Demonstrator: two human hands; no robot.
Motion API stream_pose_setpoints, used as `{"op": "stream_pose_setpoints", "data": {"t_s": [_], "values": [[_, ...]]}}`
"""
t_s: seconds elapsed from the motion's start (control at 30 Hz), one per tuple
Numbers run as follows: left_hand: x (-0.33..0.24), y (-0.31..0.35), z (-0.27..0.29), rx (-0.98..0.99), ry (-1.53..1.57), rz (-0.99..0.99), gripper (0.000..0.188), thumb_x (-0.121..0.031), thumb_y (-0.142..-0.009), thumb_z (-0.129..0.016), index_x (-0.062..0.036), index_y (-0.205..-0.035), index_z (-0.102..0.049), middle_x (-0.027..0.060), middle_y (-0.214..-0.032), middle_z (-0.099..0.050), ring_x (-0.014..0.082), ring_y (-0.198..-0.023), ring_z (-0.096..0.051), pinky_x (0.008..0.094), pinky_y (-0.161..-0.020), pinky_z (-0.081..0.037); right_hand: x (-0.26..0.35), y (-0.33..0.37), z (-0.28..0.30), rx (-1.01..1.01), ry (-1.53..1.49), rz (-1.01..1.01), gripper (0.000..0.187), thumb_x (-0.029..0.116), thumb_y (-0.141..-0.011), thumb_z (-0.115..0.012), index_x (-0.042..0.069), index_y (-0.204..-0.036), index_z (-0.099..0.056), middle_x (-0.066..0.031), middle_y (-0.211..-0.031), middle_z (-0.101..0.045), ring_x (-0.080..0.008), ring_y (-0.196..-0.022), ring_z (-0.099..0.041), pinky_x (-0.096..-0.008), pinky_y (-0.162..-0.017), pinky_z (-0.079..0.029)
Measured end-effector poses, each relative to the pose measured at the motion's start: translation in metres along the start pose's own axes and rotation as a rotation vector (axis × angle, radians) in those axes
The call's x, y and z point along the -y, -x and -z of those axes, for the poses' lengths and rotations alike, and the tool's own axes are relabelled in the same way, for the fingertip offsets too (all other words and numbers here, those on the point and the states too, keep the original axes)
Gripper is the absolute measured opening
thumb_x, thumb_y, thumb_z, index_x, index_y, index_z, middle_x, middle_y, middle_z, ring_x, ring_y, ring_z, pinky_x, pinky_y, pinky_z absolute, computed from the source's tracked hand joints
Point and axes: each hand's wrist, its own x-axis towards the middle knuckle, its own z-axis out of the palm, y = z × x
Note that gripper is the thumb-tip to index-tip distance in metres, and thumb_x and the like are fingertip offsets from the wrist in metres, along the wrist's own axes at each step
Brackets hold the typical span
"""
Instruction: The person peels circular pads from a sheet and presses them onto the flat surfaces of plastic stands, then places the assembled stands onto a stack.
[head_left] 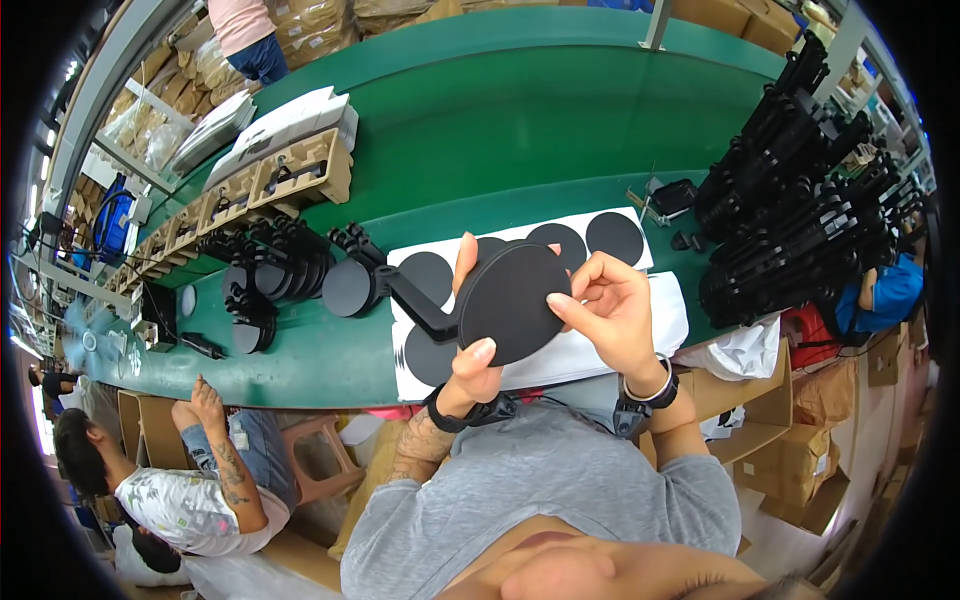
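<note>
Green desk (pixel 520 130) runs left to right. White sheet (pixel 610 345) lies on its near edge under the hands, carrying flat black round discs (pixel 613 236) along its far side. Big heap of black stands (pixel 800 190) on the right, close beside the sheet. Row of assembled black stands with round bases (pixel 270 275) on the left, cardboard trays (pixel 290 180) behind them. Seated person (pixel 190 480) near left; another person (pixel 245 30) far left.

Left hand (pixel 470 330) closed on the black round-base stand (pixel 505 300), thumb on the disc's near rim, fingers behind; the stand's arm juts left. Right hand (pixel 610 310) half curled, fingertips pinching the disc's right edge. Stand is held up over the sheet, off the desk.

Far middle of the desk is bare green; sides are crowded.
</note>
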Motion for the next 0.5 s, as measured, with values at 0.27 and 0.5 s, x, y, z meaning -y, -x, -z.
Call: {"op": "stream_pose_setpoints", "data": {"t_s": [0.27, 0.5], "values": [[-0.002, -0.006, 0.005, -0.004, 0.073, 0.039, 0.094, -0.039, -0.073, -0.053, -0.0254, -0.15, 0.0, 0.0296, -0.138, -0.036, 0.0428, -0.119, -0.049, 0.0512, -0.102, -0.039, 0.0, -0.021, 0.016, -0.121, 0.888, 0.521, 0.038, 0.016, -0.054, -0.09, -0.001, -0.075, -0.063, -0.0102, -0.078, -0.068, -0.0148, -0.064, -0.065, -0.0269, -0.056, -0.051], [0.019, -0.01, 0.002, -0.114, -0.065, -0.122, 0.091, -0.058, -0.076, -0.058, -0.0257, -0.147, -0.011, 0.0212, -0.138, -0.035, 0.0413, -0.112, -0.052, 0.0525, -0.094, -0.045, -0.02, -0.021, 0.013, 0.354, 1.049, 1.253, 0.034, -0.004, -0.074, -0.063, 0.002, -0.107, -0.065, -0.0158, -0.106, -0.065, -0.0362, -0.097, -0.065, -0.0328, -0.069, -0.058]]}}
